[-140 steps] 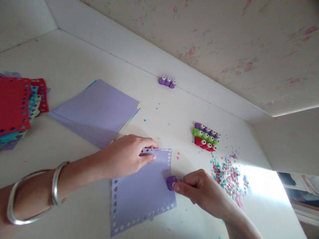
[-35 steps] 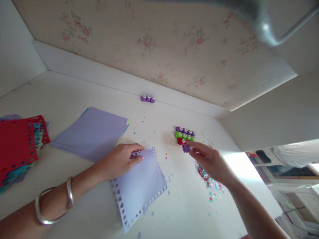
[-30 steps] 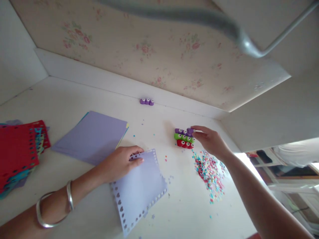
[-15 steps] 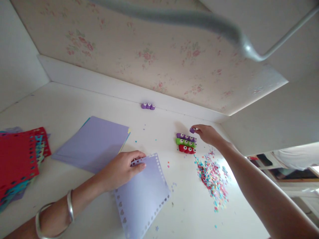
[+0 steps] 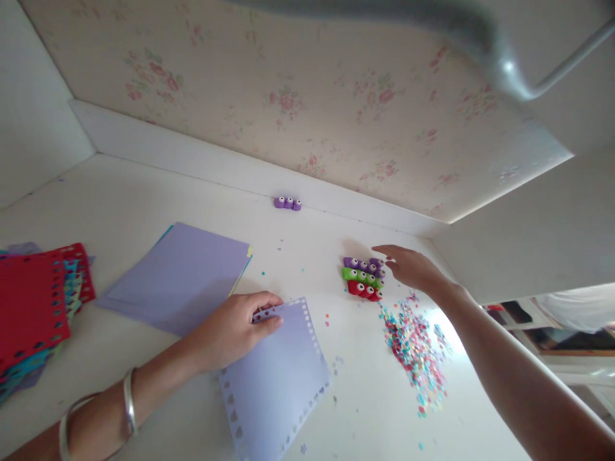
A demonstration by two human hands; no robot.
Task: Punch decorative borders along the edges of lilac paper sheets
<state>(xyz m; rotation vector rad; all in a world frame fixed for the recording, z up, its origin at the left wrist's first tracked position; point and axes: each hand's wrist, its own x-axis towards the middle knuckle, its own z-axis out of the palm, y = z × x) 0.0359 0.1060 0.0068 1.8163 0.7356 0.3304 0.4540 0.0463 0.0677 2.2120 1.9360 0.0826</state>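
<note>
My left hand (image 5: 247,330) pinches the upper left edge of a lilac paper sheet (image 5: 276,384), thumb on top; punched shapes run along the sheet's borders. My right hand (image 5: 408,266) is open, fingers stretched just over the right end of a cluster of small craft punches. The cluster has a purple row (image 5: 362,264), a green row (image 5: 362,277) and a red row (image 5: 365,290), each punch with a white round top. One purple punch (image 5: 376,262) lies behind the purple row, under my fingers.
Three purple punches (image 5: 288,203) stand by the wall. A stack of lilac paper (image 5: 177,275) lies behind my left hand, with punched red sheets (image 5: 33,301) at far left. A confetti heap (image 5: 416,352) spreads below my right hand. A grey metal bar (image 5: 451,19) crosses above.
My right hand has put the purple punch down at the back of the purple row and let go of it. My left hand stays on the sheet. The view has shifted slightly.
</note>
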